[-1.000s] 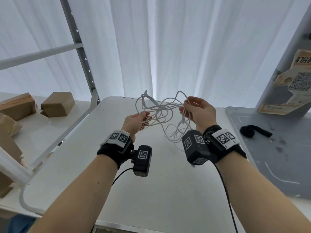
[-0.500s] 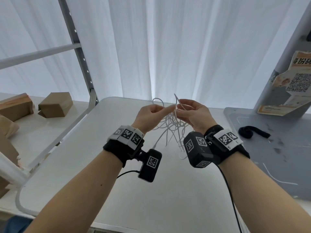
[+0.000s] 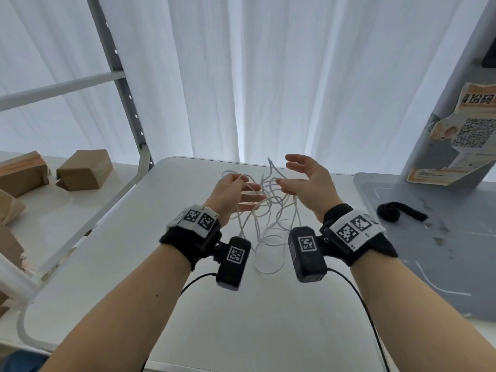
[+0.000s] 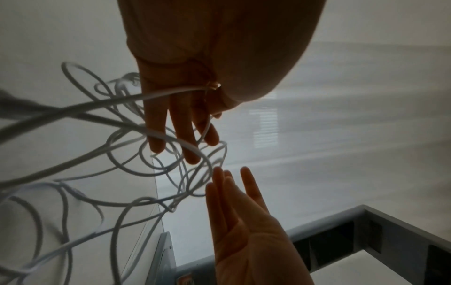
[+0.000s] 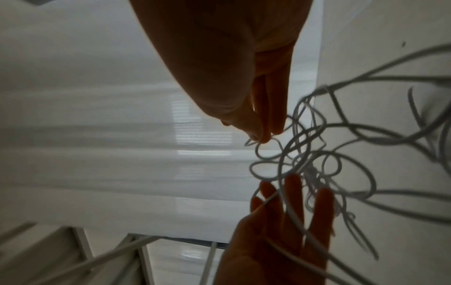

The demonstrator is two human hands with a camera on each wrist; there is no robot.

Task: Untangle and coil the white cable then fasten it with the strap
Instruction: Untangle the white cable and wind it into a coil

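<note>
The tangled white cable [image 3: 271,210] hangs in loose loops between my two hands, and its lowest loops reach the white table [image 3: 241,318]. My left hand [image 3: 252,194] has several strands draped over its straight fingers. In the left wrist view its thumb pinches a strand of the cable [image 4: 122,173] against the fingers of that left hand [image 4: 185,135]. My right hand [image 3: 284,170] is just right of the tangle with its fingers spread and holds nothing; the right hand [image 4: 234,185] shows flat there too. The black strap [image 3: 397,212] lies on the grey surface [image 3: 442,251] to the right.
Cardboard boxes [image 3: 84,170] sit on a shelf to the left, behind a metal upright [image 3: 128,103]. A white curtain hangs behind the table. A grey column with QR posters [image 3: 469,130] stands at the far right.
My right hand has let go of the cable, opened and moved right. The left hand has kept its hold, and the tangle now hangs lower toward the table.
</note>
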